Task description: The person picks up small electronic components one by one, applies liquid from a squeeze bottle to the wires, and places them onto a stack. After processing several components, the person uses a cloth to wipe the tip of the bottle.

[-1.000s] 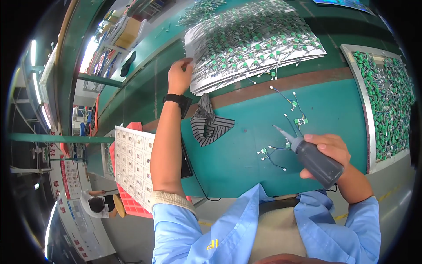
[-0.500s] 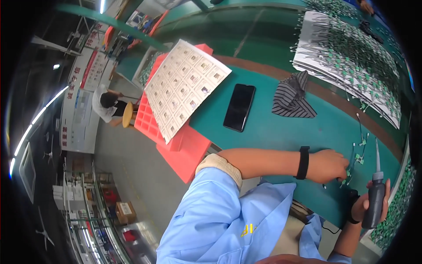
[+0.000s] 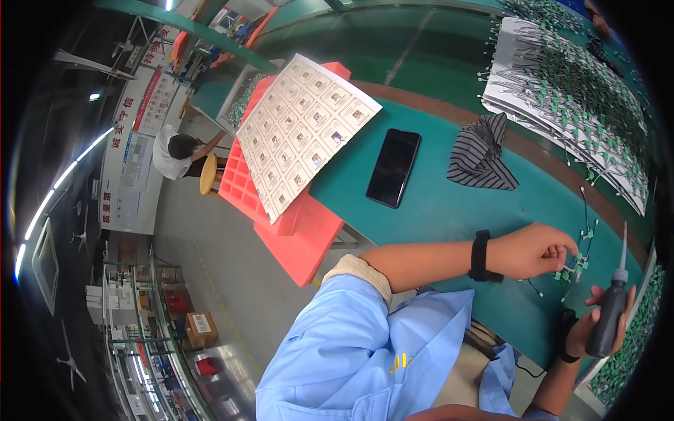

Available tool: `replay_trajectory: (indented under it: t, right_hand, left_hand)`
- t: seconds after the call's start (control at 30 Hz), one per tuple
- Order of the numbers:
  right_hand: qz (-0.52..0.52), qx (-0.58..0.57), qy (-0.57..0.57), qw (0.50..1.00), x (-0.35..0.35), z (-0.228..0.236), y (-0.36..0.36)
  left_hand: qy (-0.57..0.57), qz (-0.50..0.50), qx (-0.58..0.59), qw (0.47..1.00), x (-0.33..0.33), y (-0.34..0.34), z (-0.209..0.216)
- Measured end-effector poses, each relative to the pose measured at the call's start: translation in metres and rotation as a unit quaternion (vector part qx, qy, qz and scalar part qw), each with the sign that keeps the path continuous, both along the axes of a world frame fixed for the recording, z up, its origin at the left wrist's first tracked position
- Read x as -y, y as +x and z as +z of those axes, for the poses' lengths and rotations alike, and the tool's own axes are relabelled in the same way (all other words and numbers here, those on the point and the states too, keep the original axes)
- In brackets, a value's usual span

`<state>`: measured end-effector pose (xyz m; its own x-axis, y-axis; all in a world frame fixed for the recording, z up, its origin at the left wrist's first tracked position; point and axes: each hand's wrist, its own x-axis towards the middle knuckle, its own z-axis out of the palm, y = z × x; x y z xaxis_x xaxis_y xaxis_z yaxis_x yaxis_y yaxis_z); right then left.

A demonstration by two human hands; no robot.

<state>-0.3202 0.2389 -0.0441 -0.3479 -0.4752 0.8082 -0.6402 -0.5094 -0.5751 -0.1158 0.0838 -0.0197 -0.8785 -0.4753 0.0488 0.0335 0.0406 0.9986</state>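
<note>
My left hand (image 3: 532,251), with a black band round its wrist, is above the right part of the green table. Its fingers are curled together; what they pinch, if anything, is too small to tell. Right by the fingertips lies a little group of small green circuit boards (image 3: 580,264) with dark wires and white connectors. At the far right, my right hand (image 3: 587,332) is wrapped round a dark squeeze bottle (image 3: 608,319), held upright with its long thin nozzle pointing up.
On the table lie a black phone (image 3: 393,168) and a striped cloth (image 3: 481,156). Many wired boards cover white sheets (image 3: 502,84) at the far right. A printed card sheet (image 3: 309,126) leans on red foam trays (image 3: 242,175) at left. A person (image 3: 175,151) is beyond.
My left hand has drawn back a little from the boards, its fingers now curled upward beside them. My right hand still holds the bottle. The whole view has shifted slightly.
</note>
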Motion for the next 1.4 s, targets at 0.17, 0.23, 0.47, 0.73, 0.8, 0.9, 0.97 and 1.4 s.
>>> replay_trajectory:
  t: [0.17,0.23,0.47,0.73,0.8,0.9,0.97,1.4]
  right_hand:
    - [0.164,0.288,0.112,0.937,-0.014,-0.023,-0.016]
    - [0.157,0.204,0.112,0.960,-0.002,-0.009,0.003]
    - [0.163,0.043,0.111,0.979,0.007,0.000,0.020]
    - [0.068,0.014,0.137,0.988,0.007,0.009,0.019]
    - [0.034,-0.015,0.137,0.990,0.008,0.018,0.020]
    - [0.017,-0.010,0.094,0.995,0.007,0.005,0.020]
    - [0.008,-0.007,0.121,0.993,-0.009,0.003,0.010]
    - [0.178,-0.071,0.061,0.980,-0.009,0.041,-0.008]
  left_hand:
    - [0.242,-0.063,-0.086,0.964,-0.016,-0.013,-0.026]
    - [0.321,-0.091,-0.095,0.938,-0.024,-0.010,-0.019]
    - [0.339,-0.117,-0.061,0.931,-0.022,-0.005,-0.018]
    - [0.176,-0.064,-0.056,0.981,-0.036,-0.006,-0.011]
    - [0.207,-0.088,-0.055,0.973,-0.036,-0.013,-0.010]
    - [0.305,-0.015,-0.065,0.950,-0.031,-0.001,-0.028]
    - [0.264,0.043,-0.046,0.962,-0.024,0.006,-0.023]
    - [0.158,0.156,-0.015,0.975,-0.032,-0.015,-0.011]
